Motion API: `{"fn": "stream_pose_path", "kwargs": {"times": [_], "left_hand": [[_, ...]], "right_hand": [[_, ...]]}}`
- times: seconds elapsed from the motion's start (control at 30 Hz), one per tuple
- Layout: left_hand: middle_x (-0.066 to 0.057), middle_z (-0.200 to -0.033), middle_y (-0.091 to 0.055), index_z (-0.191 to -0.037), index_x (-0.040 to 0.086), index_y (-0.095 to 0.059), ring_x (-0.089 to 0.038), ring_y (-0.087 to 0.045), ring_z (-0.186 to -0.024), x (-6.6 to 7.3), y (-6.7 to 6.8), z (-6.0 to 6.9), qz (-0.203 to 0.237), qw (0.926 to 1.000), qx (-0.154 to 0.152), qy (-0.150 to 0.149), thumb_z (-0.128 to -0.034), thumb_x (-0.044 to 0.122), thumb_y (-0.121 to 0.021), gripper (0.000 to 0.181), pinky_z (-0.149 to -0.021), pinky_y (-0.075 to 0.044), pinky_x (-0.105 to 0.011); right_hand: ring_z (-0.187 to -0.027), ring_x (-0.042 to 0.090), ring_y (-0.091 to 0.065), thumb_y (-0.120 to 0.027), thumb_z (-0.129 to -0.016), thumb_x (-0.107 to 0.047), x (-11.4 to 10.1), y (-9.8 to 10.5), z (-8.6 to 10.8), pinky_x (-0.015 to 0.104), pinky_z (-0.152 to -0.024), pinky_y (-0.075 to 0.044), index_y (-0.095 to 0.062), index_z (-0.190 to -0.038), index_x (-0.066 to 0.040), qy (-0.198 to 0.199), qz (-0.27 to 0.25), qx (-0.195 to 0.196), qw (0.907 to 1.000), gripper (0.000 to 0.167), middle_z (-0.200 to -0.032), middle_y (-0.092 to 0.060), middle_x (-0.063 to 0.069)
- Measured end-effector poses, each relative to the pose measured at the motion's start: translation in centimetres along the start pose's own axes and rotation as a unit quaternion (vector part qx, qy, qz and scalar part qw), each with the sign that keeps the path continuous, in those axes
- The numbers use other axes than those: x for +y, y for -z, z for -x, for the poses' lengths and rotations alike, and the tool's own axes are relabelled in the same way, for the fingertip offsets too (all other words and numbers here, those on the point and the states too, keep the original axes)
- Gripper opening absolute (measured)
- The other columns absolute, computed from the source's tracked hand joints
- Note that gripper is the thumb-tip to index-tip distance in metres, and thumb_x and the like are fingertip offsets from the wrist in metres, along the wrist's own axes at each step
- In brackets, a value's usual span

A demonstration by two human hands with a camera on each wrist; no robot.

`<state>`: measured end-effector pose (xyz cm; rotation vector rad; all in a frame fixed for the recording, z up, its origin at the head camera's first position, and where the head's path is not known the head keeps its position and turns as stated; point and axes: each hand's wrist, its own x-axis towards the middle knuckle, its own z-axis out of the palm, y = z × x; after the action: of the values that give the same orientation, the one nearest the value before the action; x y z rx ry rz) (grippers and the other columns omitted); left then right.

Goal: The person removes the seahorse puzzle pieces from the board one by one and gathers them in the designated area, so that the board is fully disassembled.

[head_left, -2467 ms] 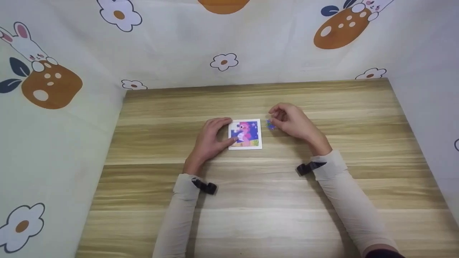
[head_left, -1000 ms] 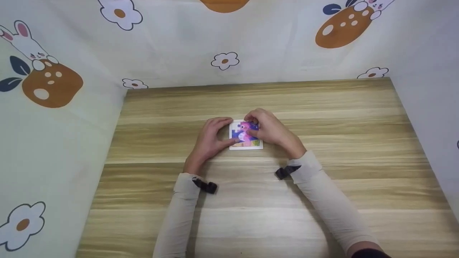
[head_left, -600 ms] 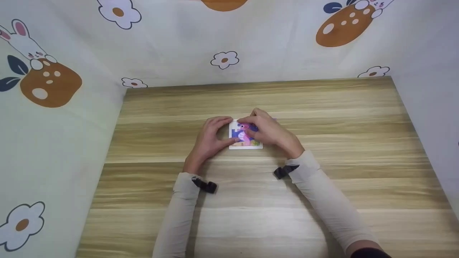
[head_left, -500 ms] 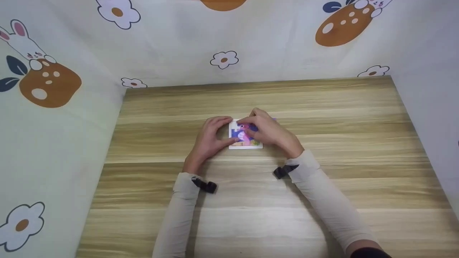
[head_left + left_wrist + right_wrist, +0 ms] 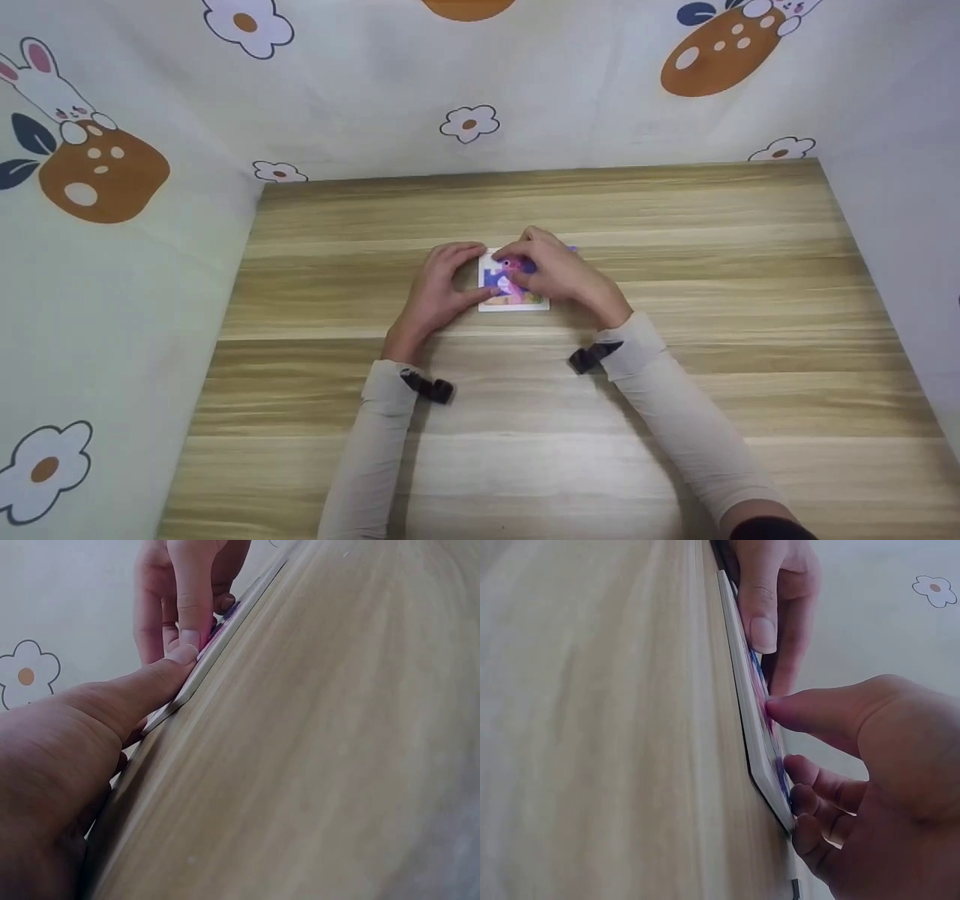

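A small square jigsaw puzzle (image 5: 513,298) in a white tray lies mid-table, its picture pink and blue, with a white gap at the upper left. My left hand (image 5: 439,289) holds the tray's left side, thumb on top and fingers at the far left corner. Over the upper right part arches my right hand (image 5: 559,270). In the right wrist view its thumb (image 5: 810,714) touches the pieces and the other fingers curl at the tray's edge. Thumb and index finger seem to pinch a piece there, mostly hidden. A purple piece (image 5: 574,248) peeks out behind this hand.
The wood-grain table (image 5: 480,420) spreads around the puzzle. Pale cloth walls (image 5: 360,112) with flowers, rabbits and orange fruit enclose its back and sides. Dark cameras sit on both sleeve cuffs.
My right hand has moved left from beside the tray onto the puzzle, and its index finger then slid toward the upper left gap. My left hand has stayed put.
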<state>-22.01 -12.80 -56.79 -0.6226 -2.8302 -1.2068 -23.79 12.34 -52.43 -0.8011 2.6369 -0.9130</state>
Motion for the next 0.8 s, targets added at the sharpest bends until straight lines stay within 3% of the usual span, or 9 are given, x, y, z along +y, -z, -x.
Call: {"fn": "stream_pose_path", "kwargs": {"times": [0.33, 0.8], "left_hand": [[-0.001, -0.153, -0.064, -0.150, 0.018, -0.066, -0.025, -0.050, -0.149, -0.03, 0.03, 0.02, -0.004, 1.0000, -0.001, -0.004, -0.0870, 0.053, -0.089, 0.075, -0.129, -0.034, -0.045], [-0.003, -0.154, -0.063, -0.150, 0.019, -0.065, -0.026, -0.049, -0.149, 0.07, 0.00, 0.14, -0.005, 1.0000, -0.002, 0.002, -0.0868, 0.054, -0.089, 0.076, -0.130, -0.034, -0.047]], "right_hand": [[-0.106, 0.029, -0.057, -0.076, -0.101, -0.022, 0.16, -0.06, -0.27, 0.043, -0.092, -0.047, -0.072, -0.136, -0.015, 0.009, -0.010, 0.012, 0.9998, 0.036, -0.114, -0.063, 0.012], [-0.111, 0.027, -0.057, -0.072, -0.103, -0.019, 0.53, -0.30, -0.31, 0.047, -0.099, -0.051, -0.068, -0.133, -0.021, 0.000, -0.042, 0.028, 0.9987, 0.030, -0.126, -0.055, 0.009]]}}
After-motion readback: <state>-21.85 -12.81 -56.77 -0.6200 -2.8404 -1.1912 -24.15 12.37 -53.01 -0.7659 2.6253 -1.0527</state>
